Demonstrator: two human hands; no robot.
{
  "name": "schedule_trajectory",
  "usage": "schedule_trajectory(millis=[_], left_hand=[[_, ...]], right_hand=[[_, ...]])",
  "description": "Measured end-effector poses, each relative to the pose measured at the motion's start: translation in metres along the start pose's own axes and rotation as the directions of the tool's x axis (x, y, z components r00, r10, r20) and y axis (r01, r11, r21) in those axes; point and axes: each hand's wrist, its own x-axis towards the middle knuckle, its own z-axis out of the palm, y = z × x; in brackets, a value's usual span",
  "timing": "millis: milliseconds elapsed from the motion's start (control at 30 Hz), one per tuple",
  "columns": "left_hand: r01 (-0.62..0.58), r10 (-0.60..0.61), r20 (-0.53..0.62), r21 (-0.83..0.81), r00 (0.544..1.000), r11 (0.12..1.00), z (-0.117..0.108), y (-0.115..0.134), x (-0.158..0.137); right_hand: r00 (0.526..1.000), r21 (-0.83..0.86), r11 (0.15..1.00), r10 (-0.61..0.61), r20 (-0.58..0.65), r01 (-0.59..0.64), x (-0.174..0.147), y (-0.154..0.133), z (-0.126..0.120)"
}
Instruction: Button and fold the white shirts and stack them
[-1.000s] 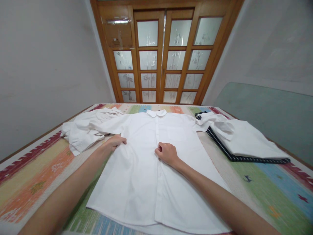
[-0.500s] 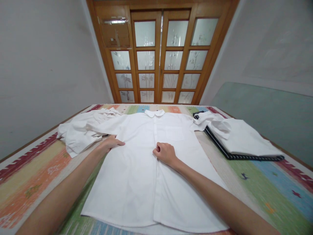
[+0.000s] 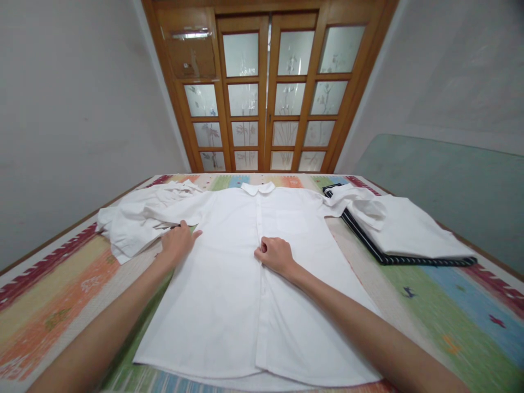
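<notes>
A white short-sleeved button-up shirt (image 3: 229, 295) lies spread front side up, its collar at the far end and its hem near me. My left hand (image 3: 179, 243) is at the shirt's left side edge, just below the sleeve. Its thumb sticks out over the edge, apart from the fingers. My right hand (image 3: 277, 255) is closed on the button placket at mid-chest, with the fingers curled in and small creases in the cloth around them. The fingertips of this hand are hidden.
Crumpled white clothing (image 3: 135, 218) lies at the left, touching the shirt's left sleeve. At the right, folded white clothing (image 3: 413, 226) rests on black striped fabric (image 3: 379, 256). A multicoloured patterned cloth (image 3: 434, 322) lies beneath everything. Wooden glazed doors (image 3: 266, 117) stand beyond.
My left hand has shifted left and turned, its thumb drawing back from the shirt front to the side edge. My right hand stays in place on the placket.
</notes>
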Motion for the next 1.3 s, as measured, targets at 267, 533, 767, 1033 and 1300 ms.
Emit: schedule_trajectory(millis=[267,533,767,1033,1300], left_hand=[[-0.491,0.48,-0.105,-0.135,0.871,0.861,0.027,0.028,-0.03],[-0.501,0.504,-0.046,-0.221,0.863,0.837,0.057,-0.004,-0.052],[-0.54,0.542,-0.043,-0.17,0.839,0.824,0.049,-0.019,-0.078],[-0.669,0.678,-0.08,-0.282,0.731,0.688,0.04,0.013,-0.083],[-0.657,0.663,-0.073,-0.251,0.745,0.711,0.044,0.01,-0.079]], right_hand=[[1.0,-0.004,1.0,0.027,0.007,-0.027,0.001,-0.001,0.0],[1.0,-0.003,1.0,0.021,0.007,-0.021,0.001,-0.001,0.0],[1.0,-0.005,1.0,0.007,0.01,-0.007,0.002,-0.001,0.001],[1.0,0.0,1.0,-0.007,-0.001,0.007,0.001,0.001,0.001],[0.999,0.1,0.994,0.034,-0.016,-0.033,0.003,0.003,0.0]])
